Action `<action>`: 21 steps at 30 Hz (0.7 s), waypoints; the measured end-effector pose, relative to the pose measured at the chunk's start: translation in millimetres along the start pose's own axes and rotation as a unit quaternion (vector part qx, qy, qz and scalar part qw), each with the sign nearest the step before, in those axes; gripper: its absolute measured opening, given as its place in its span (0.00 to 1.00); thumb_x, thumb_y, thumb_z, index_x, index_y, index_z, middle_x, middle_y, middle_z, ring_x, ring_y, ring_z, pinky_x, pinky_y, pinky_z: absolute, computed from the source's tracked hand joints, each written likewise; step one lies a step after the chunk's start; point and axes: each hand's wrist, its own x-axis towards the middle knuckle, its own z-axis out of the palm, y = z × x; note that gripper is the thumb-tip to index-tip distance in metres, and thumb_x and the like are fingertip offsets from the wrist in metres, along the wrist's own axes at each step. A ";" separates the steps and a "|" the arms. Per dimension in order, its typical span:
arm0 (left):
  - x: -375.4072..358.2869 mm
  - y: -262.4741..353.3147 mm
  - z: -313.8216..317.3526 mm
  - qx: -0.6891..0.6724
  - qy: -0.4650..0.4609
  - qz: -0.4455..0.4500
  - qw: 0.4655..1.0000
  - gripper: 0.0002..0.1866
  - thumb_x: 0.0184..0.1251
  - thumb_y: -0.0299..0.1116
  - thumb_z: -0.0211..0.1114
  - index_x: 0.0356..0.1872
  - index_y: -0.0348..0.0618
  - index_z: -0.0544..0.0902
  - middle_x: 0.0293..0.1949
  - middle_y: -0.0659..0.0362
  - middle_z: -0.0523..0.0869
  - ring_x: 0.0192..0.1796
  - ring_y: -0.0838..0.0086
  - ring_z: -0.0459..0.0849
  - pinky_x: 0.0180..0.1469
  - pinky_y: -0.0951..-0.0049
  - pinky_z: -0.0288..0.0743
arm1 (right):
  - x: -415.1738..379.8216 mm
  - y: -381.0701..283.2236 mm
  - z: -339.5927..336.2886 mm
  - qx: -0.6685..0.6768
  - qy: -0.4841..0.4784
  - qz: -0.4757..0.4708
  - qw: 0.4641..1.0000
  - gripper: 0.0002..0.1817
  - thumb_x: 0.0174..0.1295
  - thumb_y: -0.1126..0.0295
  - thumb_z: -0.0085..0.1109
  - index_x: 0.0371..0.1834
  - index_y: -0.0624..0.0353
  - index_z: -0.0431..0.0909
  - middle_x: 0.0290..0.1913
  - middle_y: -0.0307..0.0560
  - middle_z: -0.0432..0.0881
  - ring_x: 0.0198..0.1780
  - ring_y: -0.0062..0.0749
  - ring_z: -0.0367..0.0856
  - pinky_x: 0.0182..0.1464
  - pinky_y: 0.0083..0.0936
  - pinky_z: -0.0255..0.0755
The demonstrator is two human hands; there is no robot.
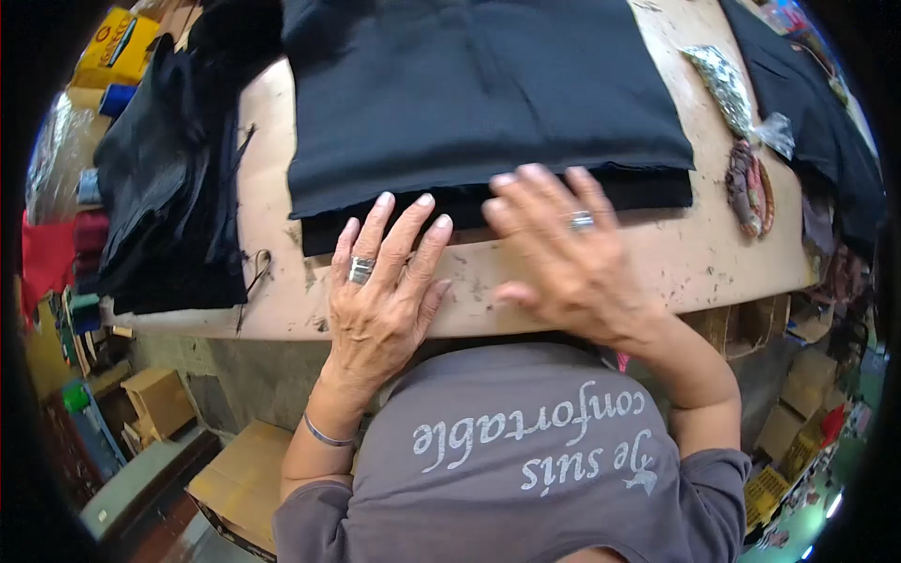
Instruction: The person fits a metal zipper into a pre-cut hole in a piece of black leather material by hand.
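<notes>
Head view, smooth black cloth (488, 103), kinda squarish, edges sat beneath left hand (385, 286) and right hand (574, 263) fingers, all loosely spread

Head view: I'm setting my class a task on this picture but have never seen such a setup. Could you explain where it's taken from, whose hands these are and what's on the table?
There is no machine here. A camera worn on a person's head looks forward and down, so the shirt shows at the bottom with its lettering upside down. The left hand and right hand are the wearer's own, bare apart from jewellery. On the table lies dark cloth, with a dark pile to the left and a clear bag to the right. Both hands are open, fingers at the cloth's near edge; the right is blurred. Neither visibly grips anything.
</notes>
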 end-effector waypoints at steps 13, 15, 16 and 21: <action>-3.1 0.7 3.0 0.029 -0.134 -0.005 0.990 0.27 0.56 0.44 0.52 0.59 0.50 0.65 0.62 0.59 0.61 0.65 0.61 0.56 0.65 0.56 0.43 | -79.9 50.8 -23.8 -0.099 -0.036 0.237 0.966 0.39 0.55 0.41 0.37 0.60 0.63 0.57 0.62 0.53 0.59 0.64 0.41 0.55 0.63 0.42 0.45; -2.0 1.5 2.0 0.038 -0.144 0.003 0.989 0.26 0.59 0.45 0.49 0.59 0.49 0.65 0.62 0.58 0.61 0.65 0.60 0.55 0.65 0.57 0.41 | -87.8 54.0 -25.5 -0.106 -0.036 0.257 0.960 0.39 0.55 0.41 0.39 0.61 0.63 0.57 0.62 0.53 0.58 0.64 0.41 0.55 0.63 0.42 0.45; -0.8 2.7 1.2 0.035 -0.145 0.001 0.989 0.26 0.58 0.44 0.50 0.59 0.49 0.65 0.62 0.58 0.61 0.65 0.60 0.56 0.65 0.57 0.42 | -89.7 54.8 -25.1 -0.108 -0.033 0.264 0.958 0.39 0.55 0.42 0.39 0.61 0.63 0.56 0.63 0.53 0.57 0.64 0.41 0.55 0.63 0.42 0.45; -2.0 3.8 -0.2 0.011 -0.122 -0.016 0.992 0.33 0.47 0.39 0.62 0.59 0.49 0.65 0.61 0.59 0.62 0.62 0.61 0.61 0.62 0.56 0.49 | -88.8 54.6 -21.5 -0.105 -0.029 0.261 0.959 0.37 0.55 0.44 0.42 0.62 0.62 0.56 0.63 0.52 0.56 0.65 0.42 0.52 0.64 0.41 0.41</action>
